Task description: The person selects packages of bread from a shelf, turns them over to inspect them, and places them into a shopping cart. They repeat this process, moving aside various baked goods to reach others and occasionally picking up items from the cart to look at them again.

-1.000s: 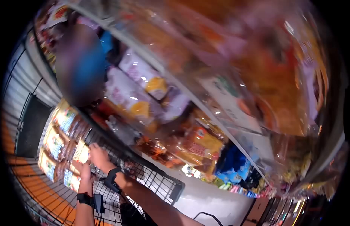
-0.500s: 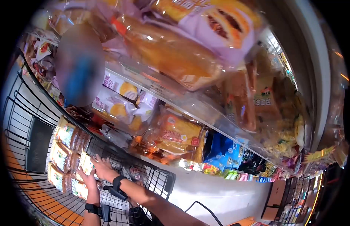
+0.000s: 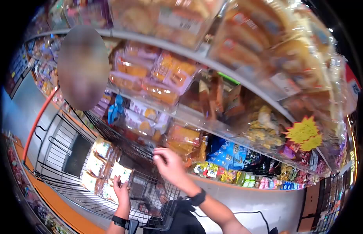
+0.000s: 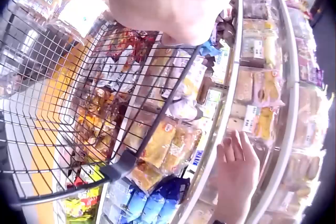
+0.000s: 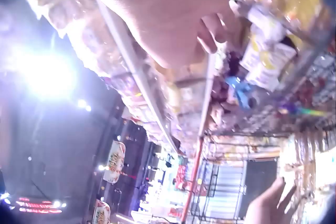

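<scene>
Hands apart now. The right hand (image 3: pixel 169 163) is up at the clear-fronted lower shelf (image 3: pixel 224 130), fingers loose and gripping nothing, just short of an orange plastic-wrapped bread packet (image 3: pixel 185 136) lying on that shelf. The left hand (image 3: pixel 121 189) is down in the black wire shopping cart (image 3: pixel 154 197), fingers straight, tips at a pale yellow-and-white snack packet (image 3: pixel 121 171) that lies among others on the cart's floor.

The trouble I'd watch for is how tightly that shelf is stacked. A careless pull on one packet could drag its neighbours over the front lip. Any lean on the cart through the left hand might also set it rolling away from the reach.

I can't tell whether the left fingertips actually press the packet or hover over it. The left wrist view is mostly blurred palm, packet labels are unreadable, and the cart's near end runs out of the head view.
</scene>
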`<state>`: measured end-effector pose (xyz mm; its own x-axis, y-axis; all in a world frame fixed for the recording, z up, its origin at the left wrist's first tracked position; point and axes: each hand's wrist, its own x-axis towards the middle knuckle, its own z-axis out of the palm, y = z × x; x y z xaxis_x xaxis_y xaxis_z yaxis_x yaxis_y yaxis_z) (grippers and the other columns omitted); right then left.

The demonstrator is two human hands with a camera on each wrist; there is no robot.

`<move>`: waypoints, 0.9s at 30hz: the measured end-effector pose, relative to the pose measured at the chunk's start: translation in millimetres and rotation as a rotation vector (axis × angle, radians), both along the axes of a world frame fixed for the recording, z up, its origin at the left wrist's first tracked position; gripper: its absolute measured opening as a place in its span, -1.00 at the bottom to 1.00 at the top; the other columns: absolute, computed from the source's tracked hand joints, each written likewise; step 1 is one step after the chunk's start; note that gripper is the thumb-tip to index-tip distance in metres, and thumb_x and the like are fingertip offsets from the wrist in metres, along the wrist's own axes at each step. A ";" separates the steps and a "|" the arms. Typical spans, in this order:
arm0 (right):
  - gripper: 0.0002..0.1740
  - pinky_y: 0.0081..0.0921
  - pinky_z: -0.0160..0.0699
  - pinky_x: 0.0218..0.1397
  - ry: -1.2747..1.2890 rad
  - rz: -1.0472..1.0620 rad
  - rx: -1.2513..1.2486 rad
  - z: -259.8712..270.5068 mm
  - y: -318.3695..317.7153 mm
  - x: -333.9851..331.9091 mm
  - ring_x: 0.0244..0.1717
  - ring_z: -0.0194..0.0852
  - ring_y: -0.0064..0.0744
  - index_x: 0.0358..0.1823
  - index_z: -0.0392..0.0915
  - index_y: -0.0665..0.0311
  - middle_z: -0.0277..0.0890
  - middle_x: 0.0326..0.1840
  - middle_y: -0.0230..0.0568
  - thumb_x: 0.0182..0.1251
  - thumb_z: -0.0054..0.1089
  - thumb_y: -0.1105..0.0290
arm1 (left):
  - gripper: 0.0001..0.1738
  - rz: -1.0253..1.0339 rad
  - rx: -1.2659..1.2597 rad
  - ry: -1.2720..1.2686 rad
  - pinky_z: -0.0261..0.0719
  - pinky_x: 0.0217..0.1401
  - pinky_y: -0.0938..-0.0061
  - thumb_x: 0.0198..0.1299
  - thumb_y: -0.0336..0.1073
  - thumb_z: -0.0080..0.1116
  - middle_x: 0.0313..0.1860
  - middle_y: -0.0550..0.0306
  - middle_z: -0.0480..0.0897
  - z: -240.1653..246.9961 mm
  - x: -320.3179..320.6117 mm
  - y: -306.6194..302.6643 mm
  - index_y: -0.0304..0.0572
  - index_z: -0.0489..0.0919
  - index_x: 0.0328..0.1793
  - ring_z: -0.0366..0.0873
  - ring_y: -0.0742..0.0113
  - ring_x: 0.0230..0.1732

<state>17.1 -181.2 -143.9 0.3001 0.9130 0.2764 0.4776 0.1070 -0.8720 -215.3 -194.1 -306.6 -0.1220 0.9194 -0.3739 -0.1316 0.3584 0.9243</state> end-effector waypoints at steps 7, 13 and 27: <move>-0.63 -0.29 0.47 0.09 -0.300 -0.410 0.283 119.2 3.0 106.2 0.07 0.48 -0.04 0.00 0.49 0.28 0.48 0.05 0.01 0.15 0.23 0.38 | -0.59 -0.012 0.010 -0.080 0.38 0.16 0.46 0.06 -0.61 0.08 0.49 -0.03 0.16 78.8 -4.7 -14.7 -0.25 0.44 0.10 0.40 0.29 0.09; -0.01 -0.02 0.16 0.37 -0.513 -0.555 -0.376 141.5 63.2 140.9 0.47 -0.15 0.16 0.44 0.01 0.24 -0.15 0.50 0.08 0.00 0.32 0.11 | -0.64 -0.128 0.102 -0.021 0.39 0.16 0.45 0.02 -0.55 0.17 0.40 -0.09 0.27 131.0 11.1 -17.1 -0.27 0.51 0.01 0.42 0.26 0.09; -0.40 0.03 0.41 0.06 -0.393 -0.689 -0.451 133.6 59.5 151.0 0.15 0.25 0.18 0.21 0.27 0.18 0.20 0.14 0.15 0.14 0.13 0.13 | -0.69 -0.060 0.077 0.182 0.34 -0.41 0.60 -0.02 -0.45 0.23 -0.28 0.25 0.51 83.4 -66.1 -36.5 -0.16 0.55 -0.08 0.34 0.53 -0.45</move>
<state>168.1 -121.7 -10.3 0.7784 0.6132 0.1348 0.5815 -0.6233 -0.5229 -281.4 -230.7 -223.2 -0.1251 0.9522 -0.2786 0.0600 0.2876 0.9559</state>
